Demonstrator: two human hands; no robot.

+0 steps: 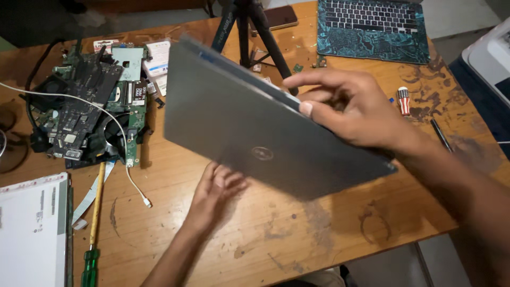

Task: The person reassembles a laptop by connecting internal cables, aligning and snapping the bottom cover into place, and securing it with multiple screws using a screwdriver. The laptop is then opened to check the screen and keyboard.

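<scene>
Grey and closed, the laptop [255,133] is held tilted above the wooden table [297,234], in front of the black tripod [249,32]. The right hand [350,111] grips its upper right edge, thumb on the lid and fingers curled over the rim. The left hand [215,191] reaches up under the lower edge, fingers partly hidden beneath it, so I cannot tell whether it grasps or only props. Left of the laptop lies a pile of circuit boards [90,106] with a white cable [106,133] running across it. Below that pile rest a screwdriver with a green handle [91,234] and a flat screen panel [32,228]. Beyond the laptop, right of the tripod, sits a keyboard part with a teal pattern [372,29].
</scene>
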